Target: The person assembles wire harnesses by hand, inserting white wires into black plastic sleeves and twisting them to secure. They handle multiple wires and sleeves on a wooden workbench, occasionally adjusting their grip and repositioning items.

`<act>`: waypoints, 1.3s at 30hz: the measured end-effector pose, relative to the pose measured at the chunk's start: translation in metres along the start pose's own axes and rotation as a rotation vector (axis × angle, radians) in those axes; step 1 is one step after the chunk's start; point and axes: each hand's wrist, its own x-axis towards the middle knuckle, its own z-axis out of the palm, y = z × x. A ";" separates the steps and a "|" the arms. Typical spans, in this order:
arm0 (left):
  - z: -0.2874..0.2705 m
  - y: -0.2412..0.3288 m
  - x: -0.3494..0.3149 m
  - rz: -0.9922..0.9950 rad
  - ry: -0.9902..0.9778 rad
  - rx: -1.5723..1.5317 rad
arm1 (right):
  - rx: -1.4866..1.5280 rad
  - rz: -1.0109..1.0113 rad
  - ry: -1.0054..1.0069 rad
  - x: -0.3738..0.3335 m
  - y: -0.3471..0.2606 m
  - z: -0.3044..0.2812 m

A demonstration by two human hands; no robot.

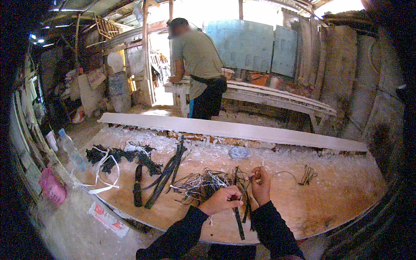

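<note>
Head view places the dark strips (239,223) on the near part of the tabletop (333,203), between and below the two hands, their lower ends close to the near edge. The left hand (220,200) has thumb and forefinger curled almost together beside the strips; the right hand (261,188) has its fingers bunched inward above them. Whether either pinches a strip or a thin strand, I cannot tell. Careful handling probably means a light pinch near an end, one piece drawn at a time, clear of the cord tangle (208,184) just left, which could snag. Farther left, the strip bundle (167,175) and white ribbon (104,167) crowd any sweep. Rightward offers the most open room, past a small wire coil (307,175); beyond, a long pale ledge (234,130) bounds the far side
</note>
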 end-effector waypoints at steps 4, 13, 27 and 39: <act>0.003 -0.007 0.006 0.169 0.054 0.153 | -0.034 -0.074 0.002 0.000 0.000 0.004; -0.021 -0.030 -0.005 -0.126 0.617 0.176 | -0.023 -0.101 0.002 -0.004 0.012 0.009; -0.043 -0.056 -0.005 -0.278 1.045 0.353 | 0.360 -0.060 -0.915 -0.036 -0.051 0.010; -0.027 -0.026 -0.003 -0.307 0.970 0.360 | 0.235 -0.231 -0.767 -0.035 -0.048 0.010</act>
